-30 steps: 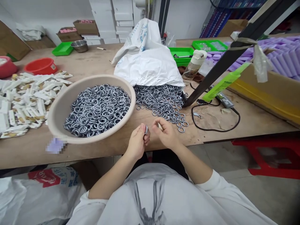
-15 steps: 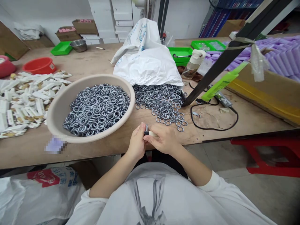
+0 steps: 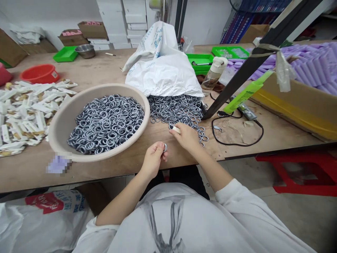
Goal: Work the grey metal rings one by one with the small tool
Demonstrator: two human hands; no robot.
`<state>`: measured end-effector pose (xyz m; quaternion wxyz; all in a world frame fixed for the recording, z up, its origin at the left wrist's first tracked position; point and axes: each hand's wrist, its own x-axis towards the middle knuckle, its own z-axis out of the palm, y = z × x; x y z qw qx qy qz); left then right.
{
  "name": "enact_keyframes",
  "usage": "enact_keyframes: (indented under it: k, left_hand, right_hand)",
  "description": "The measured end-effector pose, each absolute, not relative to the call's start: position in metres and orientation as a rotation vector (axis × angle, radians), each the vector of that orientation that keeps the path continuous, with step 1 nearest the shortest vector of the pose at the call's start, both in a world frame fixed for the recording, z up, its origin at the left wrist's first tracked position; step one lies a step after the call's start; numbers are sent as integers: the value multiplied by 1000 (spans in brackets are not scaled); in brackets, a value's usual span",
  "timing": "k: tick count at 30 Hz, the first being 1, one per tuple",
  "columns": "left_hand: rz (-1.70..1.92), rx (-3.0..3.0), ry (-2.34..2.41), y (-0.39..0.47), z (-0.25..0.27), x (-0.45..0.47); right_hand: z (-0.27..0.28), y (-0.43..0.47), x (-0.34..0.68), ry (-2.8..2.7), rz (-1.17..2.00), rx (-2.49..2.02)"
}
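My left hand (image 3: 154, 159) is closed over the near edge of the table, a grey ring (image 3: 165, 147) pinched between thumb and fingers. Farther up and to the right, my right hand (image 3: 186, 137) grips a small cream-coloured tool (image 3: 176, 129) with a dark end; its exact kind I cannot make out. That dark end is at the near edge of a heap of loose grey rings (image 3: 176, 109), which spills from the mouth of a white sack (image 3: 163, 79). Left of my hands stands a wide beige basin (image 3: 55, 130) holding many similar rings (image 3: 107, 123).
White strip-shaped pieces (image 3: 26, 116) lie piled at the left, near a red bowl (image 3: 39, 73). A dark slanted post (image 3: 231, 88), a black cable (image 3: 237, 144) and a bright green bottle (image 3: 243, 96) are on the right. A red stool (image 3: 302, 175) stands below the table.
My hands were together at the ring and the tool; now they are apart. The right hand has moved up and right to the heap with the tool, while the left keeps the ring.
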<state>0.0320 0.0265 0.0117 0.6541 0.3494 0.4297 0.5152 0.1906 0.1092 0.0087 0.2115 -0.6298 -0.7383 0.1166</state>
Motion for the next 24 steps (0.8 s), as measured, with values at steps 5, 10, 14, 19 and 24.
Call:
enact_keyframes:
  k: [5,10,14,19,24]
  left_hand:
    - [1143,760,1001,37,4,21]
    - [1134,577,994,45,2,7]
    - [999,570,934,50,7,9]
    - [707,617,785,43,19,21]
    - [956,628,843,36,24,33]
  right_hand:
    - [6,133,168,-2292,154,-1956]
    - [18,119,177,-2266,460,-1672]
    - [32,95,190,-2087,1254,-960]
    - [36,80,193,-2025,1164,-889]
    - [25,70,179,-1778,1172,-994]
